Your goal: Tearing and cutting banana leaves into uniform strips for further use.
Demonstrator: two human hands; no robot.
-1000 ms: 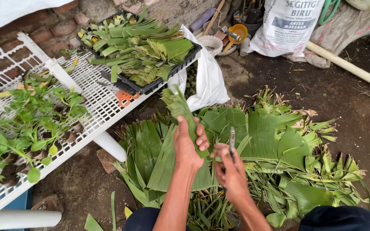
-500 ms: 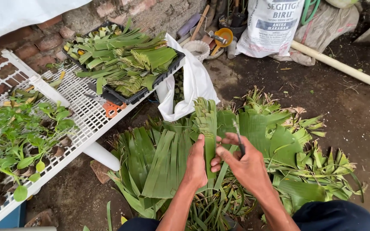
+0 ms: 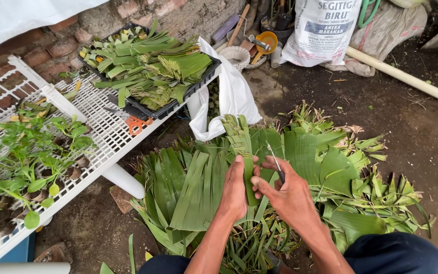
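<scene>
A broad heap of green banana leaves [image 3: 300,167] covers the dirt ground, and everything else sits around it: up and to its left runs a white slatted rack [image 3: 97,132], carrying a black tray [image 3: 198,83] piled with cut, folded leaf strips and, nearer the heap, orange-handled scissors [image 3: 130,121]; further left on the rack stand small green seedlings [image 3: 31,157] in dark pots. Between the rack and the heap hangs a white plastic bag [image 3: 229,99], its lower edge touching the leaves. Above the heap, against the wall, stands a printed white sack [image 3: 323,33], with a pale pipe [image 3: 401,76] slanting away to the right of it and a clutter of tools and a small orange bowl [image 3: 269,40] to its left, too jumbled to sort out. At the heap's near edge the person's dark trouser legs are cut off by the frame, and the forearms hide the leaf stalks beneath them. The left hand [image 3: 236,190] lies palm down, fingers closed over a long narrow leaf strip [image 3: 242,147] that rises upright from the heap's middle. The right hand [image 3: 290,195], just beside it and touching the same strip with the thumb, pinches a thin knife [image 3: 276,163], whose blade points up and away; its handle is buried in the fist.
</scene>
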